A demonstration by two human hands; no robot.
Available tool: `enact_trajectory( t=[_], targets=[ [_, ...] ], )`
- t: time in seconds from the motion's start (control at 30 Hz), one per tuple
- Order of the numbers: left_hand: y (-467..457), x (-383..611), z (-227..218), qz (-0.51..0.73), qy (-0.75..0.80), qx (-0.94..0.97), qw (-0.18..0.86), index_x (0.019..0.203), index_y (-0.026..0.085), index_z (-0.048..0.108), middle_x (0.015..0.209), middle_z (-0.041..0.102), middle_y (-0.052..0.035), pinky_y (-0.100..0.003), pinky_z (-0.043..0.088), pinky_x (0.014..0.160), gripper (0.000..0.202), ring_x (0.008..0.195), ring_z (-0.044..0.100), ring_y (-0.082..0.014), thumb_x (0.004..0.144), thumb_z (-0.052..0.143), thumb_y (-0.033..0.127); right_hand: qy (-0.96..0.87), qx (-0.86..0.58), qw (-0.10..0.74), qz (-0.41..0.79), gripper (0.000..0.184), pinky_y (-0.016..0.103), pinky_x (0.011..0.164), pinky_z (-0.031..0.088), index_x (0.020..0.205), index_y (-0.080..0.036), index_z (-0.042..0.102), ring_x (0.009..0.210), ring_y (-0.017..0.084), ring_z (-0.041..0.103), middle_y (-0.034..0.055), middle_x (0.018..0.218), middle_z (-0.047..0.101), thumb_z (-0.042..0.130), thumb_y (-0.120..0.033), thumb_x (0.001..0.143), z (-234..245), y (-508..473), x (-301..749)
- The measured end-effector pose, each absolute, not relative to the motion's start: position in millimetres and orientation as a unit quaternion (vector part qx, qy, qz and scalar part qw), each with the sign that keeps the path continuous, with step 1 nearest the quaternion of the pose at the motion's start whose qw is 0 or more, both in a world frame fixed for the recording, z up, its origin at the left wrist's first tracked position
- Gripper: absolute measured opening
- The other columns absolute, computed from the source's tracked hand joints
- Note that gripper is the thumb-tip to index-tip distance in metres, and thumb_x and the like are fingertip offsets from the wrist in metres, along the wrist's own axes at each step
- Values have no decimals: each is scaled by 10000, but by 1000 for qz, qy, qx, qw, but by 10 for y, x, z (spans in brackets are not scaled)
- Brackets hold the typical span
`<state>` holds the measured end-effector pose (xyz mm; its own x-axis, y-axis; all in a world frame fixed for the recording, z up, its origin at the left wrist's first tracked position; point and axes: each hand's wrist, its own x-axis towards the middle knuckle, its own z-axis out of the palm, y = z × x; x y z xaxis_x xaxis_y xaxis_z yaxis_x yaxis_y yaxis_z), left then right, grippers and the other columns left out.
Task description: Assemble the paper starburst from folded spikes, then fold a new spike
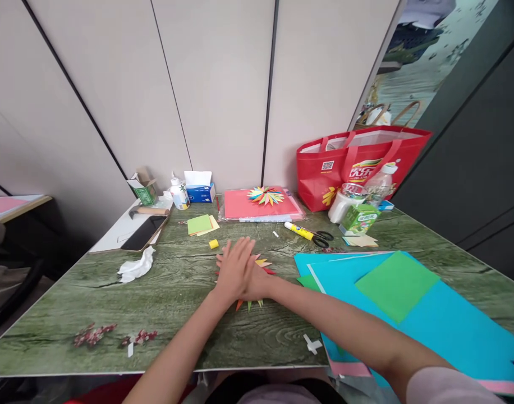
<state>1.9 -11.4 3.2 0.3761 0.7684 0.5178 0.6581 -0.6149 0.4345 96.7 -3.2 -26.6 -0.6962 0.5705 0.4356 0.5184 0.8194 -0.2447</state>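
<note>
My left hand [235,268] lies flat across the back of my right hand [257,280], fingers stretched out. Beneath them, against the table, is a paper starburst [263,262] of folded points in red, orange, yellow and green; its middle is covered by the hands. A yellow cap [214,244] rests just beyond my fingers. Farther right are a yellow glue stick [298,230] and black-handled scissors [323,238]. Another multicoloured paper starburst [265,196] sits at the back on a pack of red paper [252,210].
Blue sheets [429,320] with a green square [398,286] cover the table's right side. Behind stand a red bag [324,174], a clear bottle [380,185] and a green box [360,220]. At left are a crumpled tissue [137,266], a phone [144,233] and a hammer [150,211].
</note>
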Motion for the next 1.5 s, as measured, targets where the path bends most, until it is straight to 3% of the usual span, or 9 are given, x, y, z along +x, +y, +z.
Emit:
enact_trajectory(
  t=[0.13, 0.27, 0.37, 0.5, 0.67, 1.13, 1.27, 1.43, 1.5],
  targets=[
    [-141, -300, 170, 498, 527, 673, 145, 1128, 163, 522, 1188, 558, -111, -426, 346, 976, 350, 1120, 488, -214, 868, 348, 320, -888, -267, 351, 127, 508, 405, 1042, 274, 1244, -136, 440, 1299, 202, 250, 102, 1323, 430, 477, -393, 807, -65, -47, 1128],
    [-315, -718, 179, 567, 578, 475, 343, 1013, 151, 560, 1136, 575, -130, -443, 427, 896, 301, 1062, 535, -254, 778, 511, 333, -718, -421, 526, 177, 376, 382, 993, 354, 1153, -180, 533, 1189, 166, 437, 87, 1215, 543, 280, -312, 908, 145, -60, 1447],
    [-515, -897, 200, 532, 565, 326, 540, 992, 135, 547, 1002, 626, -134, -438, 481, 832, 260, 937, 611, -250, 744, 565, 212, -760, -420, 458, 189, 361, 383, 994, 356, 1187, -202, 511, 1182, 174, 445, 78, 1255, 510, 340, -322, 893, 181, -206, 1713],
    [-596, -902, 291, 489, 527, 246, 650, 1029, 91, 513, 871, 650, -162, -429, 499, 813, 253, 848, 649, -258, 779, 518, 128, -875, -374, 258, 165, 604, 447, 1071, 191, 1352, -185, 278, 1321, 219, 179, 92, 1408, 284, 467, -415, 827, 97, -502, 1765],
    [-436, -784, 351, 444, 541, 260, 665, 1017, 83, 524, 870, 649, -175, -414, 516, 775, 233, 783, 663, -262, 786, 520, 113, -882, -405, 146, 193, 904, 442, 1078, 160, 1387, -95, 130, 1330, 274, 35, 157, 1444, 88, 519, -573, 725, -16, -665, 1458],
    [-283, -556, 349, 443, 541, 241, 674, 891, 79, 533, 753, 657, -138, -362, 541, 698, 119, 739, 658, -218, 780, 498, 54, -846, -483, 179, 139, 802, 487, 1065, 156, 1343, -49, 266, 1321, 323, 92, 200, 1422, 180, 633, -352, 698, -114, -714, 1212],
    [-299, -519, 385, 406, 556, 284, 668, 971, 106, 500, 715, 648, -98, -320, 530, 647, 182, 660, 650, -186, 790, 512, 105, -842, -487, 190, 134, 721, 490, 1064, 140, 1335, -51, 285, 1325, 319, 69, 207, 1420, 184, 599, -262, 722, -152, -750, 1148],
    [-332, -544, 390, 332, 598, 429, 590, 1123, 148, 404, 674, 605, -13, -256, 489, 560, 438, 547, 583, -124, 744, 601, 245, -863, -412, 211, 205, 1004, 493, 1048, 167, 1361, -86, 222, 1324, 327, 79, 196, 1427, 172, 681, -515, 577, -75, -669, 1309],
    [-345, -571, 372, 259, 612, 509, 548, 1169, 149, 368, 650, 585, 6, -262, 469, 525, 552, 528, 562, -135, 709, 623, 314, -821, -467, 256, 207, 816, 441, 1029, 241, 1329, -133, 309, 1300, 292, 214, 158, 1395, 287, 616, -502, 670, -15, -574, 1445]
  ],
)
